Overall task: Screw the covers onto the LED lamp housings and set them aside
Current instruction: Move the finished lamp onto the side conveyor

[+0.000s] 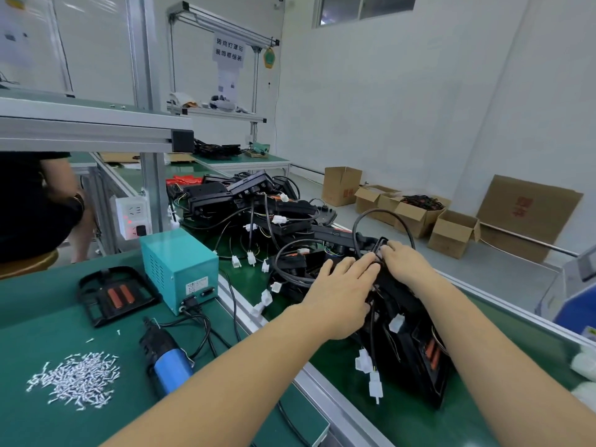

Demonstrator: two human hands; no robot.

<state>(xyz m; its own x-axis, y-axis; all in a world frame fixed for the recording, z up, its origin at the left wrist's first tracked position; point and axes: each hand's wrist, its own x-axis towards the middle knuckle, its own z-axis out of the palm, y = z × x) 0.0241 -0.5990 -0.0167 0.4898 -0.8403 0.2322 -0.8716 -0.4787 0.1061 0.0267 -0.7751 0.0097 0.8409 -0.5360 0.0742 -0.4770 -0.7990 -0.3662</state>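
left hand (338,295) flat on matte black housing (416,343); right hand (406,262) grip pinching rubbery cable (358,221)

Black LED lamp housing (409,333) with orange strips, white connectors dangling, lies on conveyor; finished housings pile (258,201) behind; cover (114,293) on bench.

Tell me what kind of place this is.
Most likely a factory assembly line for lamps: a green conveyor belt piled with black wired lamp housings, a heap of loose silver screws, and a blue electric screwdriver.
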